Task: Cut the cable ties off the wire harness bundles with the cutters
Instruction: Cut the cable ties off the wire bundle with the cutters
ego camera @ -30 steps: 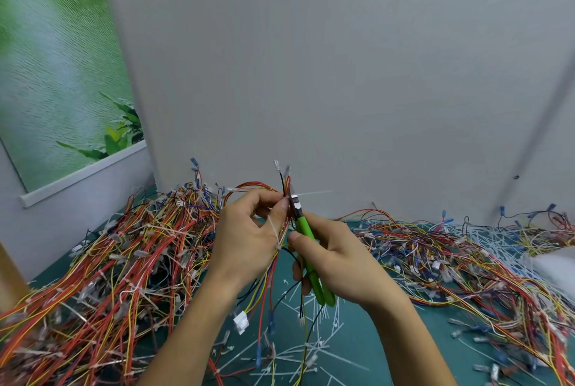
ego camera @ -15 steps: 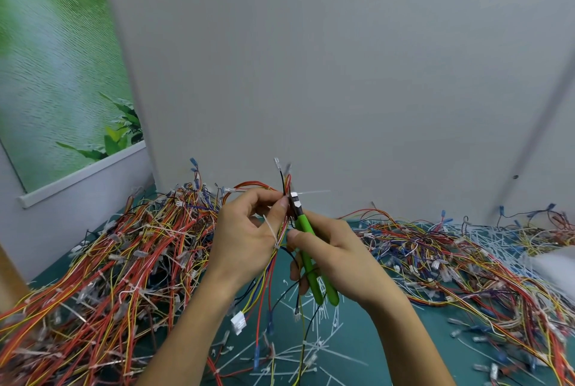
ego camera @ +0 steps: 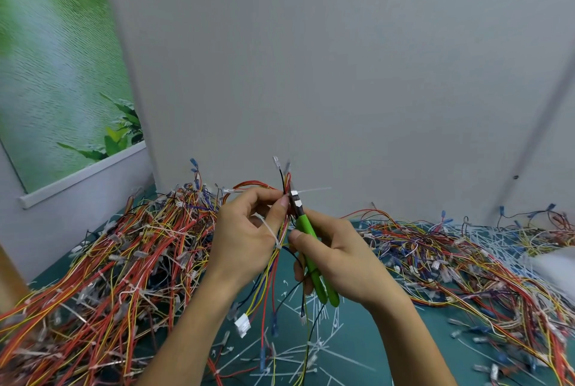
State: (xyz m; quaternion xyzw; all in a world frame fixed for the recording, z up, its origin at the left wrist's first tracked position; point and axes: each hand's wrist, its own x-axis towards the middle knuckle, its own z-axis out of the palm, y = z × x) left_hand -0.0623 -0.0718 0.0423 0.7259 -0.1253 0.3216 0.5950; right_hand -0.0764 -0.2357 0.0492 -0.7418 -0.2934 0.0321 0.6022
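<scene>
- The right hand (ego camera: 339, 258) is curled round the green handles of the cutters (ego camera: 303, 225). The handles sit near together and the blades stand at a white cable tie (ego camera: 311, 190).
- The left hand (ego camera: 245, 230) pinches the wire harness bundle (ego camera: 273, 267) upright just below that tie, above the table (ego camera: 435, 323).
- Step in hand, as I judge it: snipping this upper tie.
- The next move calls for a clean squeeze on the plastic only, sparing the wires. Then comes the second tie (ego camera: 270, 235), lower on the bundle.
- No bin or tray shows. Loose ties (ego camera: 311, 351) lie on the table between the harness heaps to the left (ego camera: 124, 261) and right (ego camera: 466, 261).
</scene>
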